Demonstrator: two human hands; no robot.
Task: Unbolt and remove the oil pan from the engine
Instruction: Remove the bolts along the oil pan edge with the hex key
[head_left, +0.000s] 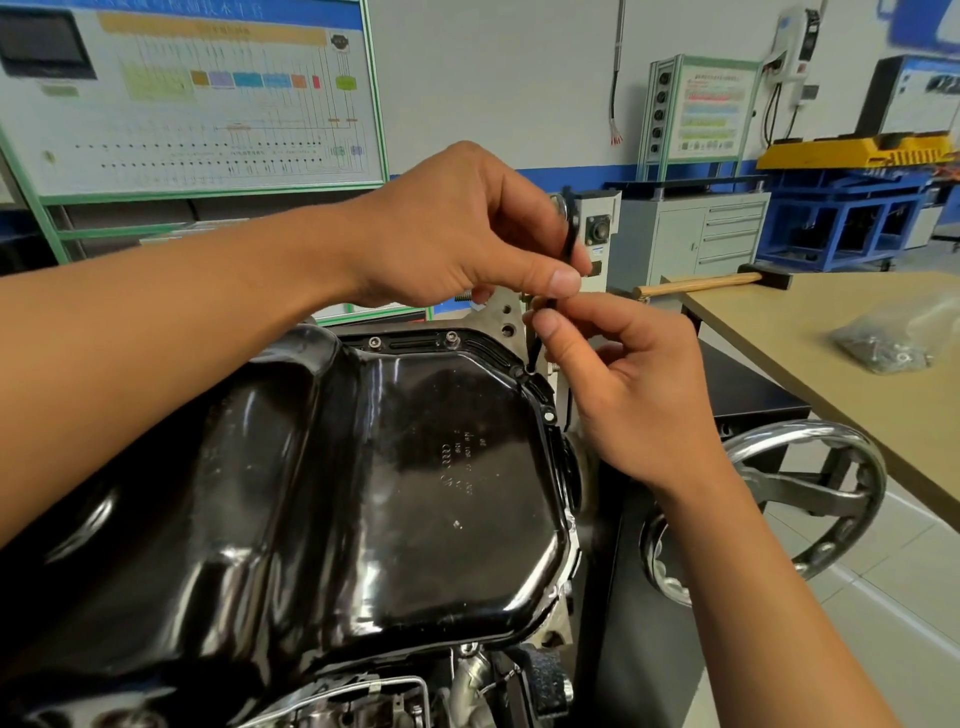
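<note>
We see a bright, evenly lit room, with white glare streaks on the glossy black oil pan (415, 467). Wide-angle bending curves our frame edges, and the far wall board (182, 104) looks soft.

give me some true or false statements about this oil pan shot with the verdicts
1. The left hand and the right hand both hold a thin black tool over the far right corner of the oil pan. True.
2. The oil pan is off the engine. False: it sits on the engine, with two bolts showing in its far edge.
3. A hammer lies on the table. True.
4. The plastic bag lies on the oil pan. False: it lies on the table.
</note>
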